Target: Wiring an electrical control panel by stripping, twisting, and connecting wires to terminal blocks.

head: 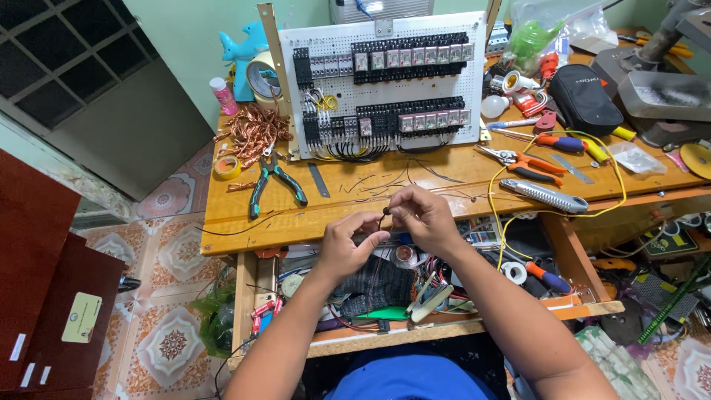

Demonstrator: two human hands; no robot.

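My left hand (346,243) and my right hand (424,218) meet over the front edge of the wooden workbench (244,222). Between their fingertips they pinch a thin dark wire with a small terminal (386,212) at its end. Both hands are closed on it. Behind them stands a white perforated panel (385,78) carrying rows of black relays and terminal blocks, with black wires hanging from its lower edge. Short wire offcuts (370,184) lie on the bench between the panel and my hands.
Green-handled pliers (272,181), a tangle of copper wire (252,132) and yellow tape (227,167) lie at the left. Orange-handled cutters (529,164), a utility knife (544,195), screwdrivers (563,142), a black pouch (585,96) and a yellow cable (615,174) sit right. An open drawer (385,296) below holds clutter.
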